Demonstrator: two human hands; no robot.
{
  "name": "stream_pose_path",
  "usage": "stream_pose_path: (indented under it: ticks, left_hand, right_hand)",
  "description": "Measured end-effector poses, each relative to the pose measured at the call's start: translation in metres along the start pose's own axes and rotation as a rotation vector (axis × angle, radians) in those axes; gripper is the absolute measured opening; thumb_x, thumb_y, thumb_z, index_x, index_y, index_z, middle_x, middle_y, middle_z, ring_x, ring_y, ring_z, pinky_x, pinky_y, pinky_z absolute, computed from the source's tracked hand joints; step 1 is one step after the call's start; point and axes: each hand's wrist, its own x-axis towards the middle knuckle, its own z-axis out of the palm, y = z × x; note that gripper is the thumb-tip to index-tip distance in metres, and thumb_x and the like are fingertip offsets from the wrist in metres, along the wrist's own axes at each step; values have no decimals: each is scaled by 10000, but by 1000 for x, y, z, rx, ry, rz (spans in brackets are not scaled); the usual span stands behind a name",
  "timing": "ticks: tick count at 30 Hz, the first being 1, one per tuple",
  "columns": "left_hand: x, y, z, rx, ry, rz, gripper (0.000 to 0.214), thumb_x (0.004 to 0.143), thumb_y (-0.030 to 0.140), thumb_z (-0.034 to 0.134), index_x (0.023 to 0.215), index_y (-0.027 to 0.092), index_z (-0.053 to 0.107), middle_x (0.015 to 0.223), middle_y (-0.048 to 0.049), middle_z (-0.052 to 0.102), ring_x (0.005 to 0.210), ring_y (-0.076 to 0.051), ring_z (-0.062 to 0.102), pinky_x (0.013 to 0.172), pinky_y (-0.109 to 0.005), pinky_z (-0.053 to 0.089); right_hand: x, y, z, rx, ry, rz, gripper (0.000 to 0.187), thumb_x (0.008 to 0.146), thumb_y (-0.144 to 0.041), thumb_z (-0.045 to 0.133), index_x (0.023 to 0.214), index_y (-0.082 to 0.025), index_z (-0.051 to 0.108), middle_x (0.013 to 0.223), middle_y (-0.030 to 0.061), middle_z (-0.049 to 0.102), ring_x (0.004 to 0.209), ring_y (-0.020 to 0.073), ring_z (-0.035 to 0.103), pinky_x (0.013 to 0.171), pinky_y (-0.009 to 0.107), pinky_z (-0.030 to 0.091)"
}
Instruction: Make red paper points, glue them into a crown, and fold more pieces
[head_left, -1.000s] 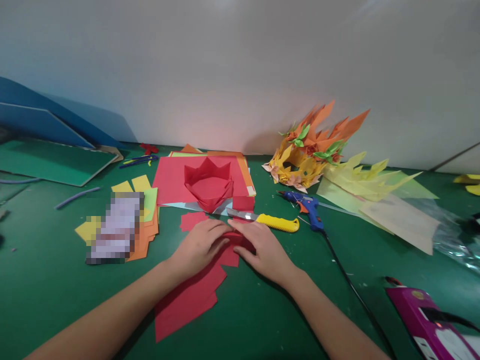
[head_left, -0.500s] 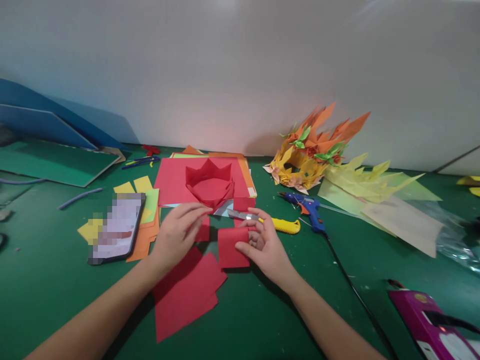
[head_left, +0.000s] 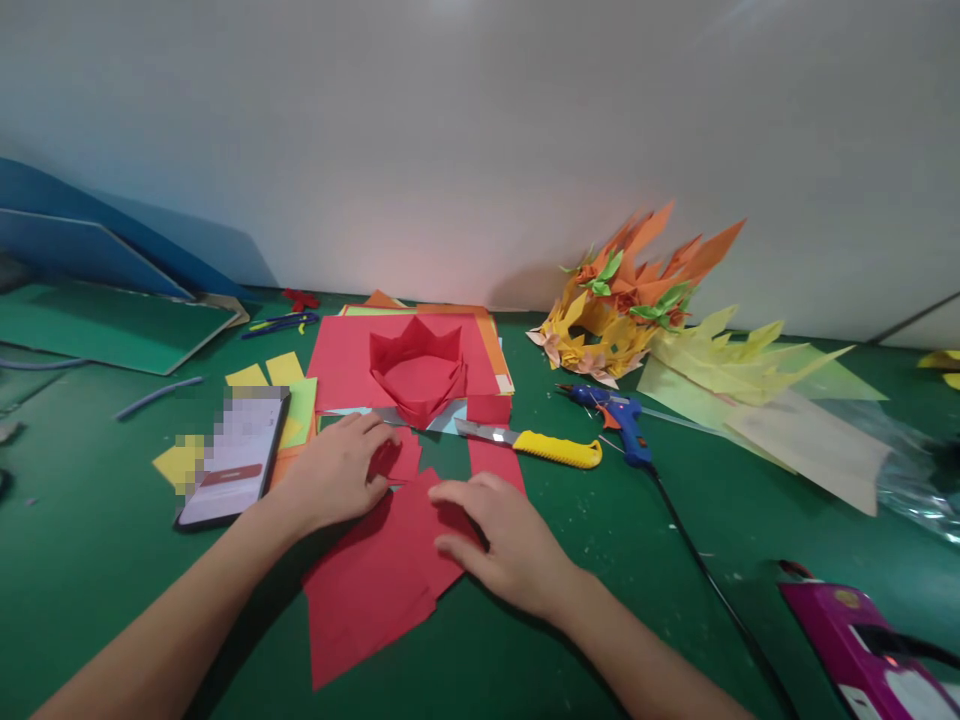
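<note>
Apparent step: sorting red paper sheets (head_left: pixel 367 590), lying nearer than the red paper crown (head_left: pixel 420 385), right hand (head_left: pixel 510 545) loosely open over them, left hand (head_left: pixel 334 475) curled by a small red piece (head_left: pixel 405 457) (grip: cannot tell); next move calls for a light edge pinch.

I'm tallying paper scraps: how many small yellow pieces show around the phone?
3: a yellow piece just beyond the phone, a second piece to its right, and a third piece left of the phone. More may be hidden beneath.
</note>
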Motion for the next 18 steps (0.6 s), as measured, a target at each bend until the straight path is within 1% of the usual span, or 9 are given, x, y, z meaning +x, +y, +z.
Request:
stream_pose_path:
  ticks: [2,4,6,8,10,11,13,15,18]
  left_hand:
    - [0,-1,2,-11,1,-27,265,689,132,474,920,146,603,1009,-119,636,943,-288,595,809,-431,501]
    - [1,0,5,-41,47,-68,246,739,129,424,912,147,598,1011,-119,638,953,-281,596,831,-437,496]
    - [2,2,7,-106,116,-80,259,810,140,363,927,154,595,1019,-111,640,972,-260,595,862,-430,488]
    - [2,8,8,-195,147,-23,277,882,186,333,975,169,593,1043,-98,638,1009,-236,584,907,-415,471]
    - [2,15,7,-277,106,81,269,924,273,374,1071,192,584,1109,-87,629,1071,-225,560,952,-405,445]
    - [1,19,6,-308,57,137,281,925,319,414,1130,205,570,1166,-87,614,1113,-229,542,970,-405,431]
    - [0,26,4,-351,-53,235,343,905,381,493,1210,233,542,1251,-86,584,1170,-241,514,994,-417,404]
    - [-1,30,2,-385,-140,294,421,859,414,575,1243,247,529,1265,-89,580,1173,-253,513,997,-426,391]
    - [-2,33,-1,-427,-191,314,494,792,435,659,1232,242,547,1199,-94,610,1114,-259,542,985,-428,383]
  right_hand:
    - [1,9,-7,-110,142,-25,242,882,-241,505,1119,-217,548,986,76,670,816,216,573,720,347,471]
    - [2,21,-16,-223,339,-10,204,891,-215,451,1050,-202,579,959,88,673,857,231,582,769,372,456]
    - [2,35,-24,-349,432,50,198,878,-218,459,1028,-183,583,1029,112,659,937,262,576,812,409,439]
    - [1,47,-30,-434,436,110,251,844,-281,514,1061,-170,573,1076,134,641,981,294,569,821,443,435]
    - [-1,57,-32,-462,412,160,324,829,-313,524,1120,-176,555,1062,130,647,974,300,581,818,459,436]
    - [-2,61,-32,-465,399,173,344,826,-314,521,1140,-177,549,1056,129,650,970,299,586,819,461,435]
    - [-3,67,-32,-473,381,183,338,830,-288,502,1142,-171,557,1043,129,652,967,295,587,826,458,430]
    - [-3,70,-31,-487,360,181,298,843,-261,475,1102,-165,588,1008,127,653,946,288,587,814,446,430]
    - [-1,70,-33,-487,354,176,269,880,-257,435,1058,-168,616,969,121,645,920,273,591,789,416,435]
